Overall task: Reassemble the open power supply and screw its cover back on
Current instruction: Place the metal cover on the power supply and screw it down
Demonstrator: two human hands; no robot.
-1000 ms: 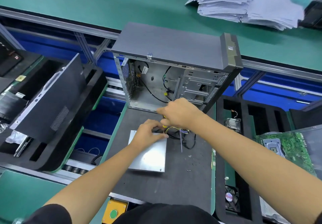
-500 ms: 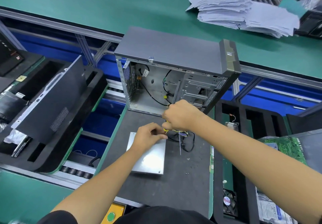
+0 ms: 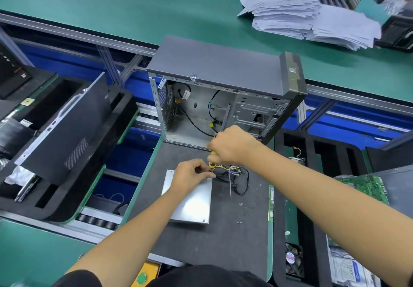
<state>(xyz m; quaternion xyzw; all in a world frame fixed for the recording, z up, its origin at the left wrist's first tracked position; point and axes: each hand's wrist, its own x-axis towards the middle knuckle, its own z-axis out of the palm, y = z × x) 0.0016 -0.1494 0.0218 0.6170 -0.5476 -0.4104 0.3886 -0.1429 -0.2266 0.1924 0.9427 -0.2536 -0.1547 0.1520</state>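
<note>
My left hand (image 3: pixel 191 176) pinches the wires (image 3: pixel 232 171) at the far edge of the power supply (image 3: pixel 190 201) beneath it; my right hand (image 3: pixel 230 144), just beyond, grips a yellow screwdriver (image 3: pixel 211 164). Cover looks seated; screws probably remain

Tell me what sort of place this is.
Most likely a computer assembly or teardown line in a factory. An open grey metal tower case stands on a dark work pallet, black foam trays hold a green circuit board, and long green benches run alongside.
</note>
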